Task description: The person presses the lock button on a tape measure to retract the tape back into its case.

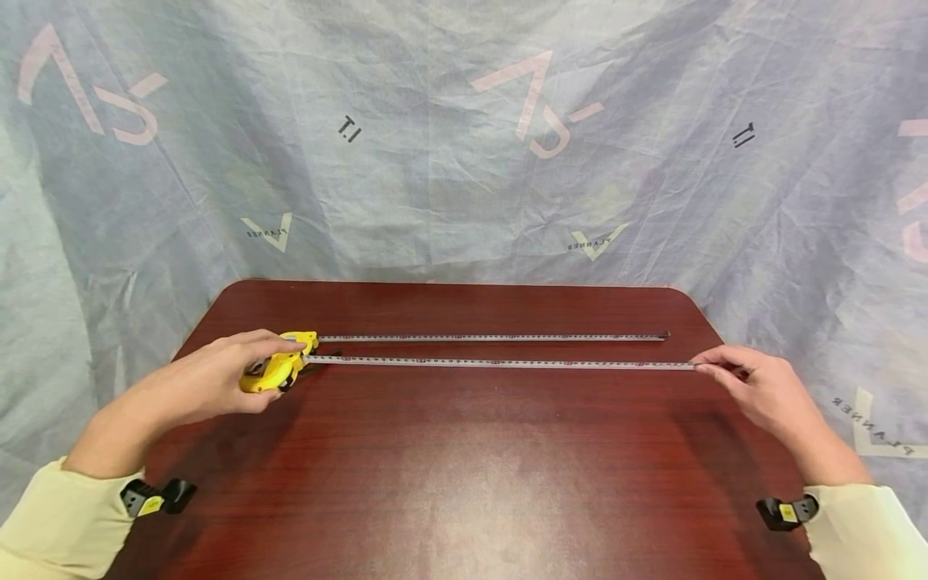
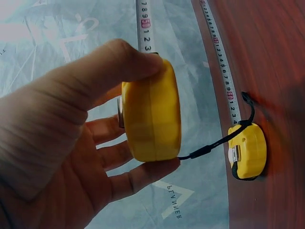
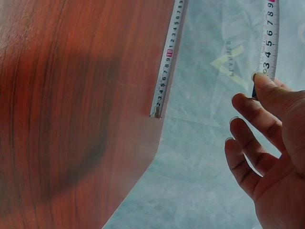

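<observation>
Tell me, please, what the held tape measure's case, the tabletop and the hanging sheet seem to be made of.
Held case: probably plastic, smooth yellow, with a faint seam.
Tabletop: wood or wood-look laminate, satin, showing dark grain and soft glare.
Sheet: fabric or thin plastic, dull and creased.

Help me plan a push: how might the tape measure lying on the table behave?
The yellow tape measure would probably resist rolling, its long blade lying extended along the table. That thin blade seems likely to bend if pushed. The smooth-looking case may slide easily.

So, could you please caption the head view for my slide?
Left grip holding a yellow tape measure, right grip pinching its blade, second blade beyond.
</observation>
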Demonstrator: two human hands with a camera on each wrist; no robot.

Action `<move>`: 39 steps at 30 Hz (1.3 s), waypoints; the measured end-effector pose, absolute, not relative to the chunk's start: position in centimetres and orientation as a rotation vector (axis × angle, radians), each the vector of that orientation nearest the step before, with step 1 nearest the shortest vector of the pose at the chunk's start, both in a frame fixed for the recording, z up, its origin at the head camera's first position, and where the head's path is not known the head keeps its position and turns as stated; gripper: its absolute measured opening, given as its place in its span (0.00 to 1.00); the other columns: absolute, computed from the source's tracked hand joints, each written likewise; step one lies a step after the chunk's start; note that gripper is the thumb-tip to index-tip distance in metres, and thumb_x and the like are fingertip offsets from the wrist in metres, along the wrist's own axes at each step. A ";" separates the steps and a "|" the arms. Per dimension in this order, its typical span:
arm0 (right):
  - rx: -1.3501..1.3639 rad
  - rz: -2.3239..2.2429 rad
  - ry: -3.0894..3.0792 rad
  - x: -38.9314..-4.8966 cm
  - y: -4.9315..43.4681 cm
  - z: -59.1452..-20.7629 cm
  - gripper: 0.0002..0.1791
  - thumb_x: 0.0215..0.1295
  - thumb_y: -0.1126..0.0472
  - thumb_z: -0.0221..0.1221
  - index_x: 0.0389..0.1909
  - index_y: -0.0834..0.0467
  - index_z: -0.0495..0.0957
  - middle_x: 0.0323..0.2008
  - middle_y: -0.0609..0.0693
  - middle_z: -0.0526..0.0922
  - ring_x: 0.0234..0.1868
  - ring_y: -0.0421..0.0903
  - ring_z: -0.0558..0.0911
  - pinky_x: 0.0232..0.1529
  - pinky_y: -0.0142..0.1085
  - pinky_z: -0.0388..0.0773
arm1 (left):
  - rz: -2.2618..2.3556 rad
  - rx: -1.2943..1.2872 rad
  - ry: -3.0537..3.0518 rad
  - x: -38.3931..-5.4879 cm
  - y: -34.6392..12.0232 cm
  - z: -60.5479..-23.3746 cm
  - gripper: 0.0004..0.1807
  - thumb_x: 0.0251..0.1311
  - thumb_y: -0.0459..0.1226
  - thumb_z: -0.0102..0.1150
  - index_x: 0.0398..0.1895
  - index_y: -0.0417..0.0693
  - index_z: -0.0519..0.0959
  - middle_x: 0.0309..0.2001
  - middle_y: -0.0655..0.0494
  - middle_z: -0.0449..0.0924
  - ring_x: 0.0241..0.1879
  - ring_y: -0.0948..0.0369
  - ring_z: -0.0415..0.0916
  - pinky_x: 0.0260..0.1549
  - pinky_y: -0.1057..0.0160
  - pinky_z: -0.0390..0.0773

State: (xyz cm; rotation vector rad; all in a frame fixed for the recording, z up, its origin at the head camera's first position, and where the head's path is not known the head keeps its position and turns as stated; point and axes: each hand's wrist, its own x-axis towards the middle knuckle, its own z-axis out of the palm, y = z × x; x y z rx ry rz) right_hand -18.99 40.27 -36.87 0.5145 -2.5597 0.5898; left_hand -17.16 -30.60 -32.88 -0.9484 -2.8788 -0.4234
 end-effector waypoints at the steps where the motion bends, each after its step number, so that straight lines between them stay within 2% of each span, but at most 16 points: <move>1: 0.522 0.592 -2.558 -19.0 40.1 -36.8 0.13 0.60 0.69 0.72 0.38 0.46 0.88 0.32 0.41 0.87 0.28 0.28 0.76 0.30 0.22 0.68 | -0.424 -0.951 -2.873 -17.2 -30.5 -32.9 0.36 0.51 0.35 0.78 0.66 0.46 0.78 0.55 0.53 0.78 0.41 0.64 0.74 0.35 0.65 0.77; 6: 0.579 0.607 -2.546 -18.9 39.6 -36.7 0.13 0.62 0.69 0.71 0.40 0.47 0.89 0.34 0.44 0.88 0.28 0.31 0.77 0.32 0.22 0.69 | -0.425 -0.959 -2.862 -17.2 -30.3 -32.7 0.36 0.51 0.35 0.78 0.67 0.46 0.78 0.55 0.54 0.78 0.42 0.64 0.74 0.35 0.64 0.77; 12: 0.648 0.595 -2.515 -19.0 39.0 -36.6 0.09 0.65 0.67 0.70 0.40 0.48 0.88 0.34 0.45 0.88 0.30 0.28 0.76 0.34 0.21 0.69 | -0.414 -0.964 -2.832 -17.1 -30.0 -32.4 0.36 0.50 0.35 0.78 0.67 0.46 0.78 0.54 0.56 0.79 0.41 0.64 0.74 0.35 0.63 0.77; 22: 0.691 0.624 -2.494 -19.2 37.6 -36.5 0.19 0.56 0.76 0.71 0.39 0.47 0.88 0.34 0.43 0.87 0.30 0.32 0.77 0.34 0.22 0.69 | -0.433 -0.963 -2.834 -17.1 -29.5 -32.3 0.36 0.51 0.36 0.78 0.67 0.50 0.79 0.55 0.57 0.78 0.44 0.63 0.74 0.38 0.63 0.78; 31: 0.737 0.658 -2.483 -19.2 36.2 -36.4 0.20 0.57 0.77 0.70 0.41 0.47 0.88 0.35 0.40 0.87 0.29 0.31 0.76 0.32 0.23 0.69 | -0.440 -0.965 -2.849 -17.1 -29.2 -32.4 0.36 0.53 0.38 0.78 0.68 0.49 0.78 0.57 0.56 0.78 0.44 0.64 0.73 0.38 0.63 0.76; 39: 0.779 0.686 -2.488 -19.3 35.3 -36.5 0.21 0.58 0.78 0.69 0.42 0.48 0.88 0.37 0.39 0.86 0.29 0.36 0.78 0.33 0.23 0.70 | -0.407 -0.925 -2.866 -17.0 -28.7 -32.3 0.36 0.53 0.38 0.76 0.68 0.52 0.78 0.56 0.58 0.78 0.45 0.63 0.73 0.41 0.61 0.77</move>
